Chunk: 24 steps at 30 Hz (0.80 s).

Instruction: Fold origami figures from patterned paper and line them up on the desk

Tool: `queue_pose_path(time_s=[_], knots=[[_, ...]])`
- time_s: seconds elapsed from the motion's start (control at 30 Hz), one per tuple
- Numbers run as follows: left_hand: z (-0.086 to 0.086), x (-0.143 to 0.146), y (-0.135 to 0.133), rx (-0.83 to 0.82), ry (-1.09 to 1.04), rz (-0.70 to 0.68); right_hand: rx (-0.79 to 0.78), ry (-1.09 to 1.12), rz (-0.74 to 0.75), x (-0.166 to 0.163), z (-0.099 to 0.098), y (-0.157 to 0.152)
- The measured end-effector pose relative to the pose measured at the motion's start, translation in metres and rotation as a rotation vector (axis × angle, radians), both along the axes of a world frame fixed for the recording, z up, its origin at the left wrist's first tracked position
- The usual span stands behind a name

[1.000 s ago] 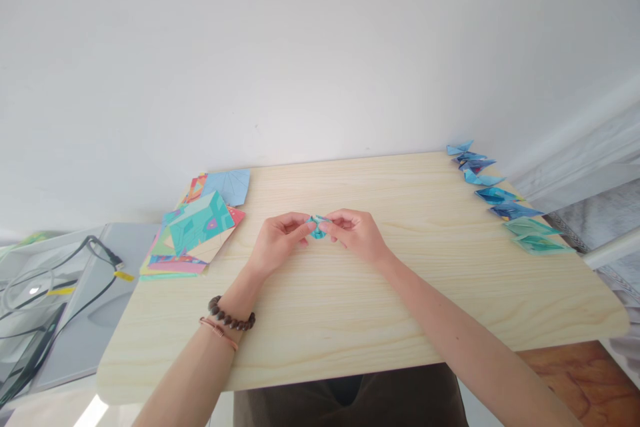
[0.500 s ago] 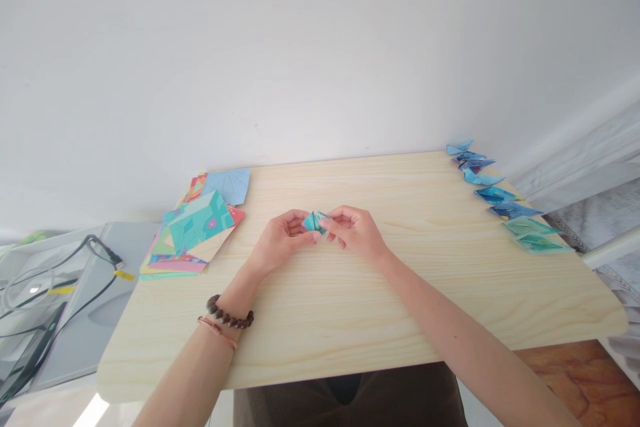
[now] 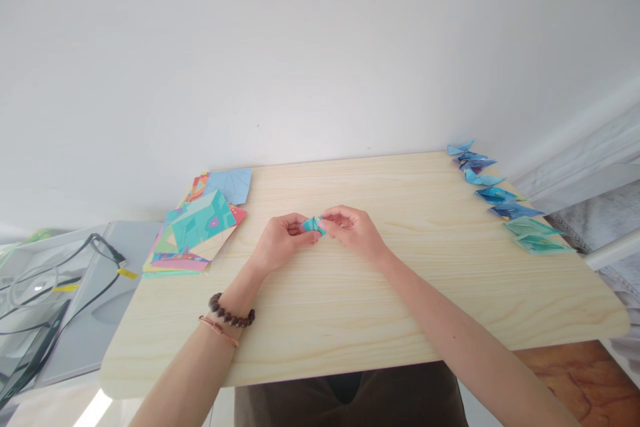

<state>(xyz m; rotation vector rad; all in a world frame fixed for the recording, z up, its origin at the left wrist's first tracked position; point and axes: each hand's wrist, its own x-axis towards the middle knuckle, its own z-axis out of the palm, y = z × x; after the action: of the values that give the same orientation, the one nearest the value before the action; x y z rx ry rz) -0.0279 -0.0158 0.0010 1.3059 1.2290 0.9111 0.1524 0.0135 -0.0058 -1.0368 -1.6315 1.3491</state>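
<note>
A small folded piece of teal origami paper [image 3: 313, 223] is held between my two hands, just over the middle of the table. My left hand [image 3: 283, 239] pinches its left side, thumb along the near edge. On the opposite side, the thumb and fingertips of my right hand [image 3: 354, 232] close on its right end. My fingers cover part of the folds, so its full shape is hidden.
On the left of the wooden table [image 3: 320, 320] lies a pile of patterned paper sheets [image 3: 203, 223]. Several folded blue and green paper pieces [image 3: 500, 195] line the right edge. A grey-white bin with cables [image 3: 55, 293] stands beyond the left edge.
My right fingers have shifted slightly on the folded paper, and its visible part looks flatter. Both hands stay in nearly the same place.
</note>
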Motion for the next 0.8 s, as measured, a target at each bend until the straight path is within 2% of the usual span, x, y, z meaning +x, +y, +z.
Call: queue_pose_path(time_s=[0.17, 0.47, 0.63, 0.8], knots=[[0.0037, 0.0006, -0.0008, 0.036, 0.029, -0.062, 0.035, 0.008, -0.002, 0.0015, -0.0015, 0.0005], [0.0006, 0.0004, -0.0014, 0.035, 0.013, -0.038, 0.125, -0.053, 0.018, -0.0004, 0.0013, -0.0043], [0.0010, 0.0007, 0.0019, -0.003, -0.023, -0.033, 0.021, 0.016, 0.010, -0.0020, -0.0004, -0.0025], [0.0021, 0.0011, 0.0011, -0.018, -0.005, -0.062, -0.071, 0.063, -0.061, -0.0005, 0.0013, -0.0010]])
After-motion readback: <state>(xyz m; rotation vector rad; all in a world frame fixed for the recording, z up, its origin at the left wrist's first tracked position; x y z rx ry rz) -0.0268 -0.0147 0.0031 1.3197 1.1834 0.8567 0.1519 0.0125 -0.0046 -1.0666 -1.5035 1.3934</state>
